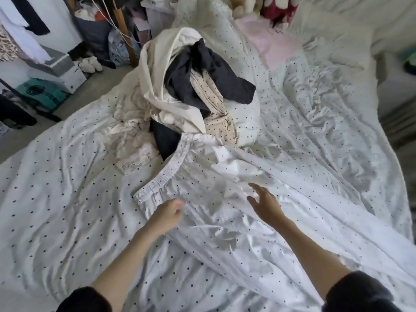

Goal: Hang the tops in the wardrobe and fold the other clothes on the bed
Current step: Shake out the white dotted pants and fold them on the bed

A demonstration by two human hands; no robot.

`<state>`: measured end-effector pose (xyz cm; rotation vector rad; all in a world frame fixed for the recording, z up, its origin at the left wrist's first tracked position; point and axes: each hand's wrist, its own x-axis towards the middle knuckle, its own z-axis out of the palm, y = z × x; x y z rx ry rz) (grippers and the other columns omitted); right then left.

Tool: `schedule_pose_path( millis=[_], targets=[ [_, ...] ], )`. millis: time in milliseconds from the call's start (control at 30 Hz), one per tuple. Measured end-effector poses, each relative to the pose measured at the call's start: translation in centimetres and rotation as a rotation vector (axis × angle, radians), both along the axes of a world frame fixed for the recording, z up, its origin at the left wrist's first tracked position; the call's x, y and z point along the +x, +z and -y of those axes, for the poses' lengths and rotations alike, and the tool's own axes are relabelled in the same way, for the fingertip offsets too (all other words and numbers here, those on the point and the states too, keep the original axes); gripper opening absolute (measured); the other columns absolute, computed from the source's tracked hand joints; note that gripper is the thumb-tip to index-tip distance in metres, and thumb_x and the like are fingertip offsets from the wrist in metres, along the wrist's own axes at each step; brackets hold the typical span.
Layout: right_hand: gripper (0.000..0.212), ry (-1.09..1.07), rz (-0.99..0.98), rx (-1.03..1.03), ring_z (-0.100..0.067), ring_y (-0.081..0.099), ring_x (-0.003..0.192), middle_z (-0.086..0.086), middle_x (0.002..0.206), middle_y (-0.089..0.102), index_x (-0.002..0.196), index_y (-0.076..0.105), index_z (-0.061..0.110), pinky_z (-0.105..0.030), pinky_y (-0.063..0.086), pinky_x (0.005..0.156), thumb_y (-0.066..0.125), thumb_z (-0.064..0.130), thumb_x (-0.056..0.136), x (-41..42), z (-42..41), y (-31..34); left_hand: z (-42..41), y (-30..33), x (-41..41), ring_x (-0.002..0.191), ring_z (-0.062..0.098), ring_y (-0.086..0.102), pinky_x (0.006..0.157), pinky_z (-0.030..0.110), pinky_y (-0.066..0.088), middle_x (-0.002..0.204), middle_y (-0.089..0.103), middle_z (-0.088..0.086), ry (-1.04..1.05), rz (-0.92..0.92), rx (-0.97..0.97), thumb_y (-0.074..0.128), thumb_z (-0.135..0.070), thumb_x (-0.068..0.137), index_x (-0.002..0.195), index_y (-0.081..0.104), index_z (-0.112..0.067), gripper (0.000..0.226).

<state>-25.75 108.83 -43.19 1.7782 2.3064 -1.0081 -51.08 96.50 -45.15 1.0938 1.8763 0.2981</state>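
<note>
A white satin skirt (225, 199) with an elastic waistband (166, 170) lies spread across the dotted bed sheet (56, 199). My left hand (166, 213) rests on the skirt just below the waistband, its fingers curled into the fabric. Just above the skirt's middle hovers my right hand (264, 202), fingers spread and holding nothing. Behind the skirt sits a heap of clothes (191, 86): a cream garment (157, 70), a dark grey one (202, 73), a beige dotted piece (216, 109), and a crumpled lace-trimmed item (132, 145).
A pink cloth (272, 39) lies near the pillows at the head of the bed. Left of the bed are boxes (56, 68), a teal case (40, 93), bags and hanging clothes (22, 25) beside the floor (90, 95).
</note>
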Motion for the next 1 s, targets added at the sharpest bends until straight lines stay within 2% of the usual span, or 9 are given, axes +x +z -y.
schedule_pose_path(
  millis=[167,300,533,633,733,800,833,900,1000],
  targets=[
    [0.047,-0.18,0.077,0.023,-0.024,0.038,0.133,-0.006,0.145,0.042,0.143,0.037,0.017,-0.034,0.033,0.105,0.047,0.022,0.097,10.2,3.2,-2.7,-2.5,-2.1,9.4,0.126,0.015,0.044,0.099,0.022,0.036,0.137,0.048,0.004,-0.237,-0.086,0.261,0.042,-0.008,0.097,0.132,0.049,-0.011,0.036],
    [0.045,-0.337,0.147,0.05,-0.025,0.036,0.133,-0.006,0.145,0.041,0.142,0.038,0.016,-0.033,0.031,0.104,0.045,0.023,0.098,17.5,4.4,-4.2,-5.2,-2.4,15.4,0.139,0.022,0.029,0.112,0.036,0.028,0.148,0.035,0.009,-0.476,-0.233,0.51,0.044,-0.006,0.095,0.132,0.052,-0.009,0.038],
    [0.044,-0.49,0.241,0.114,-0.025,0.035,0.133,-0.004,0.146,0.04,0.142,0.038,0.018,-0.038,0.032,0.104,0.043,0.025,0.098,30.8,2.5,-7.2,-12.0,-4.5,27.4,0.145,0.022,0.01,0.116,0.04,0.006,0.157,0.015,0.004,-0.768,-0.402,0.598,0.036,-0.021,0.1,0.144,0.035,-0.021,0.044],
    [0.049,-0.523,0.331,0.157,-0.024,0.03,0.135,-0.002,0.147,0.035,0.143,0.034,0.02,-0.042,0.031,0.105,0.047,0.028,0.096,35.6,0.3,-9.0,-15.2,-5.6,32.2,0.142,0.028,0.022,0.113,0.049,0.015,0.152,0.029,0.01,-0.8,-0.45,0.654,0.045,-0.012,0.096,0.139,0.045,-0.018,0.043],
    [0.05,-0.502,0.401,0.122,-0.02,0.022,0.138,0.003,0.147,0.03,0.139,0.033,0.026,-0.044,0.023,0.109,0.051,0.032,0.093,41.2,-1.4,-12.2,-18.7,-8.7,38.3,0.139,0.022,0.027,0.112,0.042,0.018,0.152,0.029,0.003,-0.914,-0.606,0.641,0.046,-0.006,0.093,0.143,0.038,-0.024,0.053],
    [0.04,-0.499,0.405,0.146,-0.019,0.026,0.136,0.003,0.145,0.036,0.132,0.043,0.025,-0.043,0.02,0.11,0.049,0.025,0.092,43.4,-2.1,-13.2,-19.9,-8.9,40.7,0.12,0.025,0.048,0.099,0.039,0.036,0.134,0.05,0.006,-0.947,-0.656,0.638,0.059,-0.004,0.084,0.131,0.054,-0.019,0.05],
    [0.037,-0.49,0.421,0.178,-0.02,0.031,0.134,0.002,0.141,0.041,0.128,0.05,0.024,-0.042,0.02,0.109,0.047,0.02,0.092,44.7,-2.5,-13.6,-20.5,-8.9,42.0,0.103,0.027,0.058,0.087,0.039,0.044,0.114,0.062,0.008,-0.964,-0.663,0.651,0.067,-0.001,0.075,0.115,0.065,-0.015,0.042],
    [0.03,-0.477,0.444,0.234,-0.023,0.044,0.123,-0.001,0.125,0.056,0.114,0.062,0.019,-0.038,0.025,0.103,0.044,0.013,0.092,47.5,-3.6,-14.1,-21.8,-8.7,44.1,0.074,0.028,0.063,0.068,0.037,0.049,0.08,0.066,0.008,-0.975,-0.694,0.707,0.075,0.006,0.059,0.085,0.072,-0.009,0.03],
    [0.025,-0.504,0.416,0.311,-0.031,0.057,0.097,-0.007,0.096,0.067,0.096,0.068,0.011,-0.035,0.031,0.085,0.043,0.009,0.091,50.5,-6.2,-13.3,-24.1,-7.3,45.0,0.068,0.03,0.062,0.065,0.04,0.045,0.07,0.065,0.01,-0.875,-0.686,0.698,0.077,0.005,0.061,0.079,0.071,-0.007,0.022]
  ],
)
